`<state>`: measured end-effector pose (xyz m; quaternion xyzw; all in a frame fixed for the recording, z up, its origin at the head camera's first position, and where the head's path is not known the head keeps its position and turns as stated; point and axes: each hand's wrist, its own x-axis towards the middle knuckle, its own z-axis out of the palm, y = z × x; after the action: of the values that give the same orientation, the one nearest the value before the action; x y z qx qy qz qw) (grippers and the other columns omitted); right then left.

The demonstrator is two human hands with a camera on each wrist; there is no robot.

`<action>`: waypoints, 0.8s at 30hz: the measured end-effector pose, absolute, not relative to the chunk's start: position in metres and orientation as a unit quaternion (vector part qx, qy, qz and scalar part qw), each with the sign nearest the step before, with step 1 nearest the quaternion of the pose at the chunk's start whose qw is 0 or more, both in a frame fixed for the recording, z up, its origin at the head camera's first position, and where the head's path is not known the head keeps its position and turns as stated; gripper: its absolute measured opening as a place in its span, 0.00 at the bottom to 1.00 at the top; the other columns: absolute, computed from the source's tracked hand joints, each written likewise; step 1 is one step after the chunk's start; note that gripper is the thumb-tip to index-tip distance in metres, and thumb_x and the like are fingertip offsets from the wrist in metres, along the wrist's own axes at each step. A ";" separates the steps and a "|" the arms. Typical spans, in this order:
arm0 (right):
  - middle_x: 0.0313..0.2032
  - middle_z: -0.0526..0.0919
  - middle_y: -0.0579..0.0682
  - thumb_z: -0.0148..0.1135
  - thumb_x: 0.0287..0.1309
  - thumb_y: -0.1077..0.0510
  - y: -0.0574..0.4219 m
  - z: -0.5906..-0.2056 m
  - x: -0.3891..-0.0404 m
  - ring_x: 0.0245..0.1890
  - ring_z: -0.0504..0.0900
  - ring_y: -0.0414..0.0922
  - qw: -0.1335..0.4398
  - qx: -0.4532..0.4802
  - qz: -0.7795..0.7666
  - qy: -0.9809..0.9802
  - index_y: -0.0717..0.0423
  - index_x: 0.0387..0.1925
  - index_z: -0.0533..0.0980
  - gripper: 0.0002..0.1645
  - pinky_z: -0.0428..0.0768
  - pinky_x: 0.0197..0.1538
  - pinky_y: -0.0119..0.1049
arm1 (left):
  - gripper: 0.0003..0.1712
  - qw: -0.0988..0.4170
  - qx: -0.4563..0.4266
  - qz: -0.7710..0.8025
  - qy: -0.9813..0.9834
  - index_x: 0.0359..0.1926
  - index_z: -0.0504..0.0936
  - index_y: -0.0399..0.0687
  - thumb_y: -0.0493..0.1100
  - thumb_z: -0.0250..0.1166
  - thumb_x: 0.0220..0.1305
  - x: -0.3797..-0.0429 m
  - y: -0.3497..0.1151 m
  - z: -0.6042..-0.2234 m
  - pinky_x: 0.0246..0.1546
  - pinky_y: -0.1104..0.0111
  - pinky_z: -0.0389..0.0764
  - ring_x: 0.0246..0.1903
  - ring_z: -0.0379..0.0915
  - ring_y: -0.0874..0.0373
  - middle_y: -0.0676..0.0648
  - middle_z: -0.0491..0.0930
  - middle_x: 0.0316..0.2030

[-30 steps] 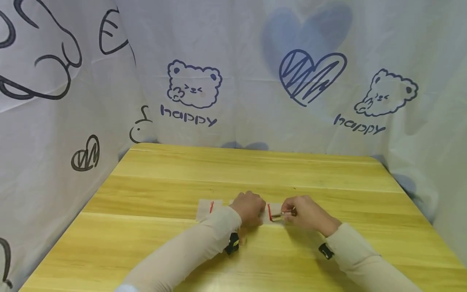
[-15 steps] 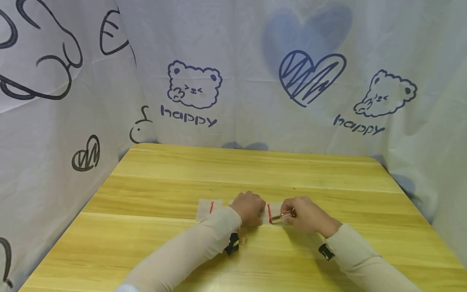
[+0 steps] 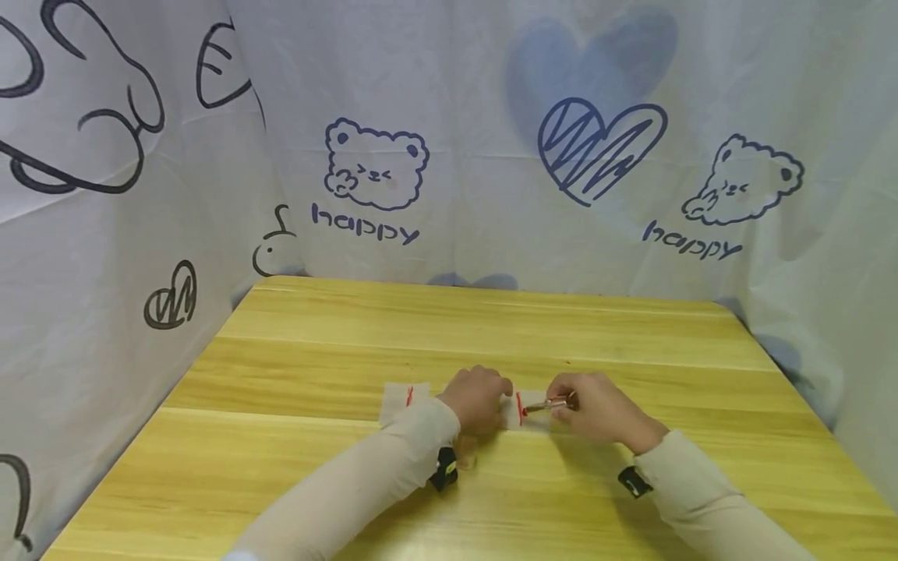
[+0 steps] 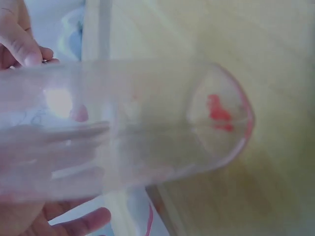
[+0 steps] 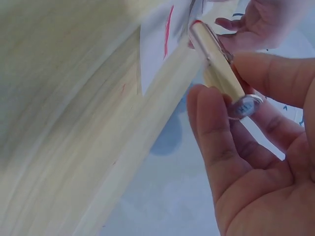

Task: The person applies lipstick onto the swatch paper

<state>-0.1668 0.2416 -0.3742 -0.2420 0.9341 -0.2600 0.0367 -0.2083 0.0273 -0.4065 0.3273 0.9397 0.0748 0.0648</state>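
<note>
Below the grip: a wooden table (image 3: 281, 374); beyond the grip, white cloth (image 3: 484, 234) with 2 bear drawings (image 3: 375, 165) and 1 scribbled blue heart (image 3: 602, 148).

The slim tube (image 5: 216, 64) was gold, red-tipped — the paper (image 3: 394, 401) white, streaked red; the left sleeve (image 3: 365, 477) beige — the tabletop (image 3: 210, 436) yellow wood-grain.

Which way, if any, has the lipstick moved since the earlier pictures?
Yes, toward the far edge of the table: in the head view, the lipstick ends partway up the right red line, not at the line's lower end.
</note>
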 end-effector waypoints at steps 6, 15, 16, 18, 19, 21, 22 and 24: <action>0.32 0.82 0.45 0.66 0.58 0.63 0.235 -0.385 -0.168 0.31 0.80 0.39 -0.030 -0.218 -0.296 0.929 0.57 0.38 0.80 0.05 0.80 0.34 0.35 | 0.29 0.064 0.312 0.181 0.930 0.63 0.74 0.47 0.47 0.68 0.62 -0.207 0.014 -0.405 0.56 0.61 0.73 0.55 0.73 0.51 0.46 0.77 0.55; 0.31 0.83 0.49 0.66 0.59 0.63 0.221 -0.391 -0.169 0.30 0.81 0.42 -0.115 -0.158 -0.381 0.904 0.59 0.39 0.80 0.07 0.79 0.31 0.34 | 0.32 0.046 0.210 0.425 0.879 0.67 0.65 0.40 0.44 0.64 0.66 -0.195 -0.005 -0.394 0.52 0.56 0.75 0.55 0.72 0.47 0.41 0.75 0.56; 0.31 0.83 0.49 0.66 0.59 0.64 0.219 -0.391 -0.169 0.29 0.81 0.42 -0.125 -0.156 -0.392 0.898 0.60 0.39 0.80 0.07 0.79 0.31 0.33 | 0.32 0.040 0.198 0.444 0.873 0.67 0.66 0.40 0.44 0.64 0.66 -0.193 -0.006 -0.393 0.52 0.56 0.75 0.54 0.72 0.48 0.41 0.75 0.56; 0.30 0.84 0.50 0.65 0.60 0.65 0.216 -0.393 -0.169 0.28 0.80 0.43 -0.138 -0.150 -0.419 0.885 0.62 0.39 0.79 0.07 0.79 0.30 0.32 | 0.31 0.036 0.170 0.479 0.860 0.66 0.66 0.41 0.44 0.64 0.66 -0.189 -0.009 -0.393 0.52 0.56 0.75 0.54 0.73 0.49 0.42 0.75 0.56; 0.30 0.84 0.52 0.64 0.60 0.65 0.215 -0.394 -0.169 0.28 0.81 0.45 -0.137 -0.147 -0.439 0.876 0.63 0.40 0.79 0.07 0.79 0.30 0.32 | 0.31 0.037 0.156 0.498 0.852 0.66 0.67 0.41 0.44 0.64 0.66 -0.187 -0.011 -0.393 0.51 0.56 0.75 0.53 0.73 0.50 0.42 0.75 0.56; 0.31 0.83 0.55 0.63 0.62 0.65 0.211 -0.395 -0.169 0.28 0.82 0.48 -0.126 -0.136 -0.481 0.857 0.65 0.41 0.78 0.07 0.80 0.30 0.33 | 0.30 0.039 0.131 0.534 0.834 0.65 0.68 0.41 0.44 0.65 0.66 -0.183 -0.013 -0.393 0.50 0.57 0.76 0.52 0.73 0.51 0.43 0.76 0.55; 0.31 0.83 0.57 0.62 0.63 0.66 0.209 -0.396 -0.168 0.29 0.82 0.50 -0.117 -0.130 -0.505 0.845 0.67 0.42 0.78 0.08 0.80 0.31 0.33 | 0.29 0.040 0.121 0.553 0.824 0.64 0.69 0.41 0.43 0.65 0.66 -0.181 -0.014 -0.393 0.49 0.58 0.77 0.52 0.73 0.51 0.43 0.76 0.55; 0.33 0.81 0.62 0.59 0.64 0.67 0.205 -0.397 -0.167 0.30 0.83 0.52 -0.095 -0.122 -0.549 0.822 0.69 0.44 0.76 0.09 0.82 0.33 0.33 | 0.27 0.035 0.106 0.589 0.800 0.62 0.71 0.40 0.41 0.65 0.65 -0.178 -0.016 -0.393 0.48 0.59 0.78 0.50 0.75 0.50 0.43 0.77 0.53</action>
<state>-0.1673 0.2049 -0.3967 -0.1220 0.8217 -0.5487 -0.0945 -0.1778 -0.0162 -0.3931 0.1062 0.8003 0.5891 0.0350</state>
